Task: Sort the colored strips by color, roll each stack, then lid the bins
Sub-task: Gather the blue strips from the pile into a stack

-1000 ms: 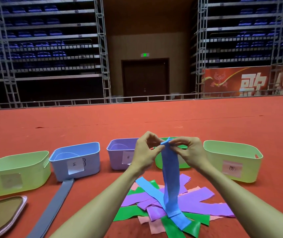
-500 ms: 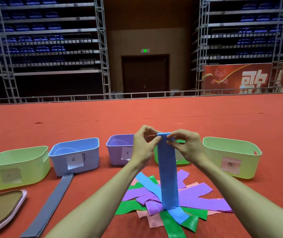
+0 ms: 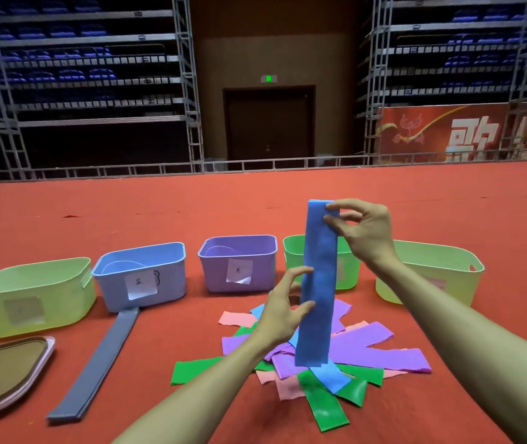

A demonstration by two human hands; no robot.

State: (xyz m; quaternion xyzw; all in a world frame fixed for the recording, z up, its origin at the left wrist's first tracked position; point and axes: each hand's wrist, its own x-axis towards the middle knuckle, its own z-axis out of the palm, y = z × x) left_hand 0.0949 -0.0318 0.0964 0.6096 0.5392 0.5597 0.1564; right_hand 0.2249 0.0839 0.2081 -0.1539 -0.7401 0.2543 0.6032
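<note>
A long blue strip (image 3: 318, 283) hangs upright over the mixed pile of purple, green, pink and blue strips (image 3: 368, 350) on the red floor. My right hand (image 3: 364, 238) pinches the strip's top right corner. My left hand (image 3: 279, 312) is lower, at mid-length, with thumb and forefinger spread and touching the strip's left edge. Behind stand a blue bin (image 3: 172, 274), a purple bin (image 3: 211, 274) and a green bin (image 3: 294, 261), the last partly hidden by the strip.
Pale yellow-green bins stand at the far left (image 3: 31, 283) and the far right (image 3: 448, 267). A stack of grey strips (image 3: 102, 363) lies in front of the blue bin. A pink-rimmed lid (image 3: 3, 373) lies at the lower left.
My right hand has lifted the blue strip's top higher. My left hand has let go of the top and dropped to the strip's middle. The strip's lower end has risen off the pile.
</note>
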